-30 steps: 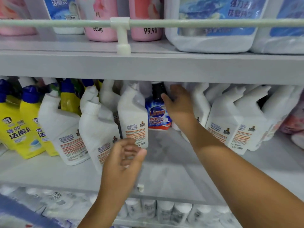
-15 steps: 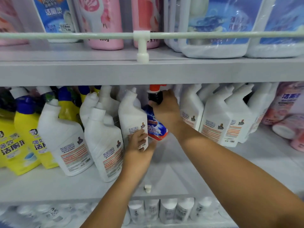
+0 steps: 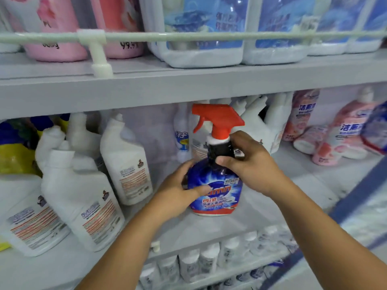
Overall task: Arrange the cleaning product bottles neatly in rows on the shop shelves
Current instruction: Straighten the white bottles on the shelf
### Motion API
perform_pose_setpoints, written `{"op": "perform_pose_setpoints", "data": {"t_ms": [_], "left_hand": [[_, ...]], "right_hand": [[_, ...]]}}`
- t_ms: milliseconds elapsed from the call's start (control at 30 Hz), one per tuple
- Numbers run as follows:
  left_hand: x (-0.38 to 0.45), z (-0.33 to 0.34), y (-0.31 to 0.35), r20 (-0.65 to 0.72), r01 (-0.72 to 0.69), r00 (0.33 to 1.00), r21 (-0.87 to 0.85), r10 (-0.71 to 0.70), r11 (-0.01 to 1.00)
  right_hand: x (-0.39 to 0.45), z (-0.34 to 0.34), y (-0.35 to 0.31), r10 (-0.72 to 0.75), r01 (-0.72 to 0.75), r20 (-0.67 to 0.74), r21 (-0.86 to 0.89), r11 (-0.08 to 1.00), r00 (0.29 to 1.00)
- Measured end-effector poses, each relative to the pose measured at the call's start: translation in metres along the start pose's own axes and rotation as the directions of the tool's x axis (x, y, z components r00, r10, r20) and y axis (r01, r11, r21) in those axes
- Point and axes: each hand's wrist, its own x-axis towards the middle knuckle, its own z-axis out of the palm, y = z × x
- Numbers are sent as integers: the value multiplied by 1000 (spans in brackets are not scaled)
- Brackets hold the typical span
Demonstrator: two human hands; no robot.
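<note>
The right hand (image 3: pixel 249 164) is curled round the black neck of a blue spray bottle (image 3: pixel 215 185), just under its red trigger (image 3: pixel 217 120), while the left hand (image 3: pixel 178 193) cups the bottle's left side, thumb lying across the label. The bottle is upright, in front of the middle shelf (image 3: pixel 230 227), between the two hands; whether its base touches the shelf or hangs just above cannot be told. The two-handed hold looks meant to keep a top-heavy bottle steady: one hand controls the neck and the way the trigger faces, the other guides the body. To the left of the left hand stand white bottles (image 3: pixel 83 201) with bent necks, loosely grouped, some leaning; beyond the right hand more white ones crowd the back, and farther right lie pink bottles (image 3: pixel 345 132), some on their sides. The blue bottle is the only one of its kind in sight here, so it probably needs a place of its own, label outward. The bare patch of shelf beneath the hands seems the likely spot, though the rows either side remain untidy.
</note>
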Motion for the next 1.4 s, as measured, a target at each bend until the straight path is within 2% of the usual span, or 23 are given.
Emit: {"op": "perform_pose_setpoints", "data": {"t_ms": [133, 300, 367, 433, 500, 567, 600, 733, 833, 1100, 1400], "left_hand": [[14, 43, 17, 31, -59, 998, 19, 58, 998], [32, 97, 37, 61, -107, 992, -13, 107, 994], [38, 109, 41, 25, -123, 992, -11, 123, 992], [44, 115, 48, -174, -140, 977, -64, 127, 988], [52, 113, 58, -443, -181, 888, -84, 126, 980], [62, 105, 69, -588, -200, 790, 25, 177, 979], [68, 102, 75, -595, -175, 777, 112, 207, 978], [94, 102, 94, -508, 9, 837, 385, 204, 923], [101, 109, 101, -543, 58, 800, 492, 254, 869], [69, 113, 99, -640, 47, 743, 342, 196, 938], [67, 33, 58, -780, 163, 553, 446, 293, 880]], "right_hand": [[-15, -39, 28, -4, 4, -2, 73, 997, 1000], [-34, -84, 75, 116, -123, 57, 142, 982, 992], [-38, -96, 90, 142, -149, 54, 186, 971, 988], [-40, -108, 101, 150, -155, 40, 231, 961, 988], [-40, -120, 112, 156, -159, 33, 249, 955, 987], [-39, -130, 120, 157, -161, 35, 270, 949, 987], [-38, -134, 123, 156, -161, 38, 285, 945, 987], [-33, -143, 137, 163, -163, 31, 351, 922, 986], [-32, -145, 143, 179, -171, 12, 371, 913, 984], [-31, -149, 151, 218, -191, -24, 395, 898, 976], [-32, -149, 148, 220, -190, -54, 339, 921, 974]]}}
